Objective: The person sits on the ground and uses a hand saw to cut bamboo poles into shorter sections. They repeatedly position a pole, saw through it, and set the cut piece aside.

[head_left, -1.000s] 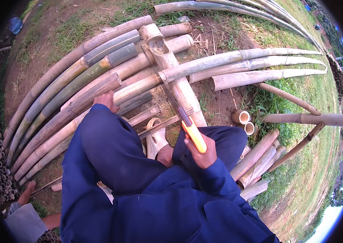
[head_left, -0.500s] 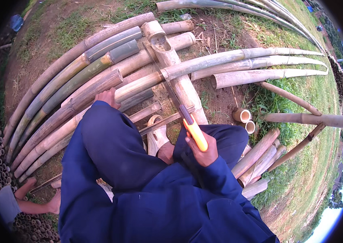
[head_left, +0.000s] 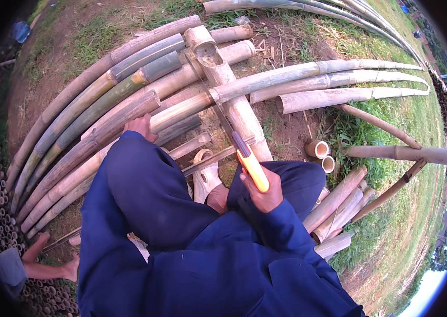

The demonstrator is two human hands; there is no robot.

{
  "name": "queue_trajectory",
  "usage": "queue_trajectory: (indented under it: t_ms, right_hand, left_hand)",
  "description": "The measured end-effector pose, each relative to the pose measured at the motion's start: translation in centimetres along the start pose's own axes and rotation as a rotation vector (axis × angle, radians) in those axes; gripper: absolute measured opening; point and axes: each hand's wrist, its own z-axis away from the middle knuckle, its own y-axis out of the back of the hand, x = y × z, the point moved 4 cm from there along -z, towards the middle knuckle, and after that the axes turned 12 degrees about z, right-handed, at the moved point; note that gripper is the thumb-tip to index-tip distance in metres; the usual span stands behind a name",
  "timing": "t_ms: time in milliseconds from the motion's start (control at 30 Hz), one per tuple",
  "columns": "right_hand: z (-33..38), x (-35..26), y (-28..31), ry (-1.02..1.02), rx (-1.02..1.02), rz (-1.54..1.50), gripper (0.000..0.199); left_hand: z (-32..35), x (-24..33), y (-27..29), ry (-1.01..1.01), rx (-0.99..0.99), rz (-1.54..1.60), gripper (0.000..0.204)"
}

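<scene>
My right hand (head_left: 264,191) is closed round the orange-yellow handle of a hand saw (head_left: 254,170). The long thin blade runs up and away from the handle and lies against a pale bamboo pole (head_left: 257,86), at a dark line across it. Beneath the pole, a thick bamboo log (head_left: 245,124) with a hollow cut in its far end bears it crosswise. At the pole's left end my left hand (head_left: 141,127) grips the bamboo, its fingers only partly visible. Below, a foot in a beige clog (head_left: 205,182) shows between my bent knees.
Several long bamboo poles (head_left: 75,113) lie side by side on the left. Two short bamboo cups (head_left: 318,149) stand right of my knee, near a pile of cut pieces (head_left: 337,203). A bamboo frame (head_left: 400,154) is at right. Another person's bare foot (head_left: 69,268) shows lower left.
My right hand and the saw have slid slightly away from me, up and to the left along the blade's line. My left hand keeps its place on the pole.
</scene>
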Motion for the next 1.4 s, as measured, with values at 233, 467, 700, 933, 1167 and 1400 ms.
queue_trajectory:
  t_ms: [233,467,700,933,1167,1400]
  right_hand:
    - [7.0,-0.3,4.3,-0.01,-0.007,0.066,0.029]
    - [-5.3,0.4,-3.0,0.072,-0.007,-0.07,0.01]
    - [-5.0,3.7,-4.5,0.159,0.069,-0.091,0.006]
    - [-5.6,4.7,-4.0,0.232,0.113,-0.084,0.012]
    - [-5.3,3.4,-4.0,0.09,0.054,-0.071,0.013]
    - [-5.1,3.5,-3.6,0.174,0.161,0.066,0.02]
  left_hand:
    - [0.3,0.4,-1.4,0.002,0.009,0.008,0.062]
    - [0.4,-1.0,-0.6,-0.01,0.002,0.051,0.061]
    - [-0.3,-0.6,-2.2,-0.132,0.099,0.117,0.046]
    - [-0.4,-0.8,-3.2,-0.117,0.146,0.359,0.041]
    - [5.1,-6.7,1.9,-0.191,0.462,1.345,0.03]
    - [26.9,6.3,15.3,-0.505,0.942,0.795,0.011]
